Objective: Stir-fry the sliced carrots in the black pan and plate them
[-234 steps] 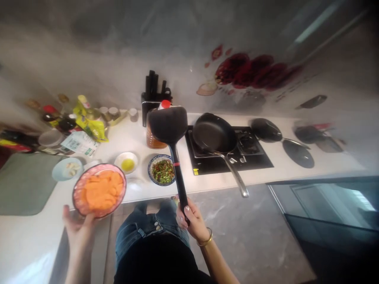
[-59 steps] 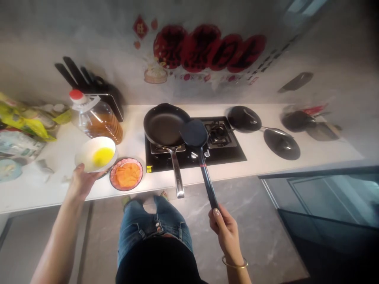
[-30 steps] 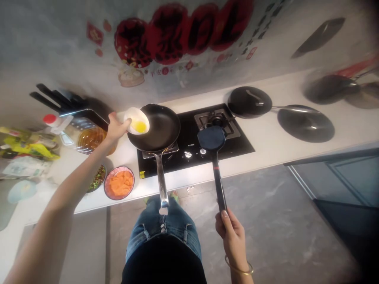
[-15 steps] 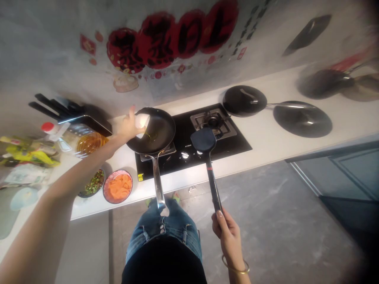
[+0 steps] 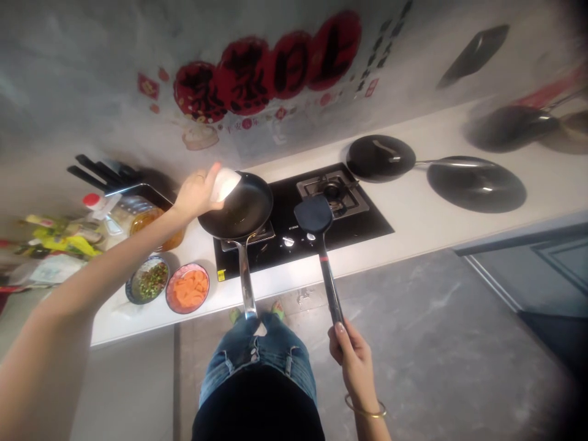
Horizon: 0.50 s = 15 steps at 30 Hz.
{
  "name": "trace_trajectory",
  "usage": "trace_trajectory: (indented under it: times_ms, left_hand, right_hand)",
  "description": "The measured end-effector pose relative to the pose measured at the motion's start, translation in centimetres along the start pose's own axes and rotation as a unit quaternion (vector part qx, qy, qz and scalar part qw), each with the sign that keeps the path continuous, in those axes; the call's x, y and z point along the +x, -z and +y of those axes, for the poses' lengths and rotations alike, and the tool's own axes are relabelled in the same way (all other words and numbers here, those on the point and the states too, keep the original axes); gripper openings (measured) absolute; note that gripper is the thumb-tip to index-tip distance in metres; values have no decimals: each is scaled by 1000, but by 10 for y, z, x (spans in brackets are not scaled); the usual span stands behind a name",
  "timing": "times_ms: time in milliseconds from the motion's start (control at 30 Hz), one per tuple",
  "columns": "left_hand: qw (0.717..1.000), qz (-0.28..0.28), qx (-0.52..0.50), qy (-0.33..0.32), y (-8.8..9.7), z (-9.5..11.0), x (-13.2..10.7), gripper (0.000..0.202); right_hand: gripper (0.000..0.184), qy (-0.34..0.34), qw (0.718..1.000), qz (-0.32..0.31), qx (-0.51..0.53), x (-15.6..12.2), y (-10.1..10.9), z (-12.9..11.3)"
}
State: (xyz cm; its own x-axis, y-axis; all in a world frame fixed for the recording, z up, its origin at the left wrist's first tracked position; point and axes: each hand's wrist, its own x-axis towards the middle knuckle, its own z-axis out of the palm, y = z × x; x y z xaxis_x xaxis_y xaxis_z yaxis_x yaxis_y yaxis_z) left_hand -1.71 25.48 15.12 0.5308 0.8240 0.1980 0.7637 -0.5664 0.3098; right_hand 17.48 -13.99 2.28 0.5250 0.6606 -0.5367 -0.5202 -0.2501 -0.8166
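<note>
My left hand (image 5: 197, 193) grips a small white bowl (image 5: 226, 185), tilted over the left side of a black frying pan (image 5: 248, 205). A little oil shows on the pan's bottom. The pan sits on the left burner of the black gas hob (image 5: 294, 242), its steel handle (image 5: 247, 282) pointing toward my body. In my right hand (image 5: 351, 352) is the handle of a spatula (image 5: 315, 214) with a dark blue-grey head. That head is held up in front of the right burner (image 5: 333, 190), clear of the pan.
Sliced carrots fill a pink-rimmed bowl (image 5: 187, 288); chopped greens lie in another bowl (image 5: 147, 280). Behind my left arm stand an oil bottle (image 5: 146, 223) and a knife block (image 5: 156, 196). To the hob's right are a lidded pan (image 5: 380, 158) and a dark round lid or pan (image 5: 475, 184).
My left hand has shifted slightly right and tipped the white bowl further; the thin oil stream seen earlier is no longer visible. My right hand keeps the spatula nearly still. The view has shifted slightly.
</note>
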Motion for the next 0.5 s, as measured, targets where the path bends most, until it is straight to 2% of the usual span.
trace_trajectory:
  times_ms: [333, 500]
  left_hand:
    - [987, 1, 154, -39, 42, 11, -2, 103]
    - [987, 31, 148, -45, 63, 18, 1, 105]
  right_hand:
    - [46, 14, 1000, -23, 5, -1, 0, -1]
    - [46, 20, 999, -35, 1, -3, -2, -2]
